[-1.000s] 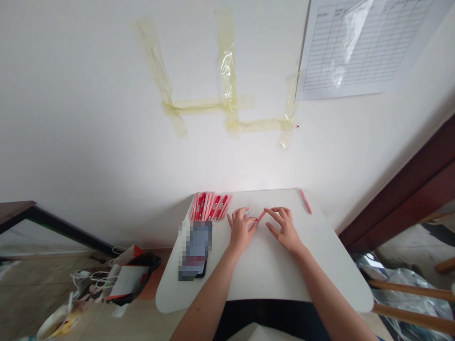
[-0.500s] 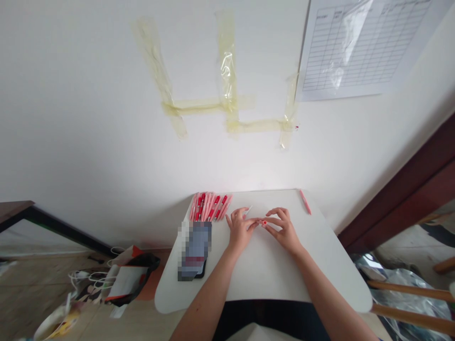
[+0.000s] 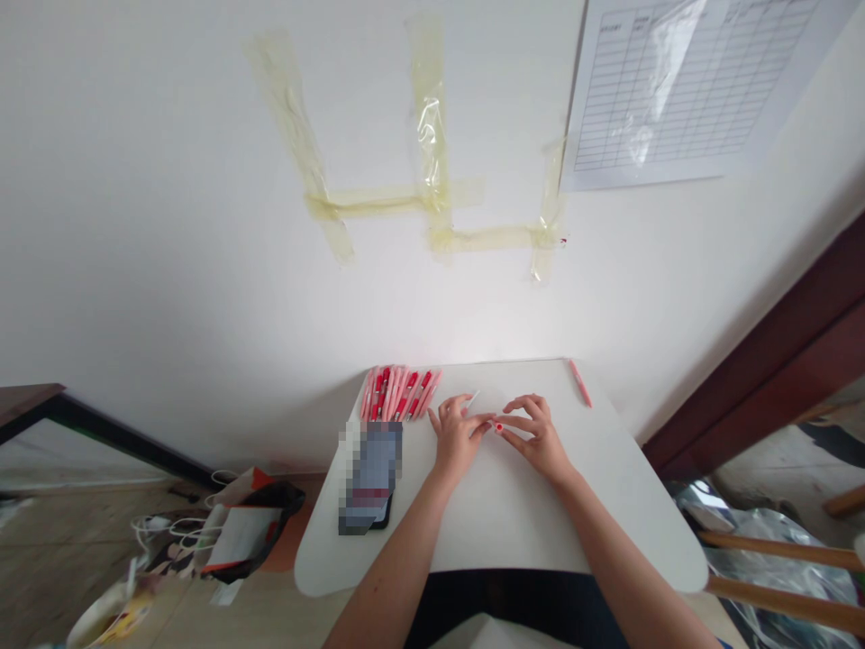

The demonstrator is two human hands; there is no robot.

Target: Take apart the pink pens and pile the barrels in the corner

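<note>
Hands now closer together: right hand (image 3: 539, 442) fingers (image 3: 519, 420) pinch a small red-tipped plastic pen part (image 3: 498, 426); left hand (image 3: 458, 442) fingers curl, nearly closed, around a thin white rod (image 3: 474, 398).

Room surrounding the white table (image 3: 514, 541). Beyond the left hand (image 3: 458, 439) and right hand (image 3: 535, 436), a white wall (image 3: 203, 297) bears yellowed adhesive tape strips (image 3: 432, 135) and a ruled paper chart (image 3: 662, 90). Right of the right hand: dark-red wooden frame (image 3: 763, 388), wooden rails (image 3: 784, 552). Left of the left hand: dark tabletop (image 3: 27, 401), beige floor (image 3: 68, 550).
</note>
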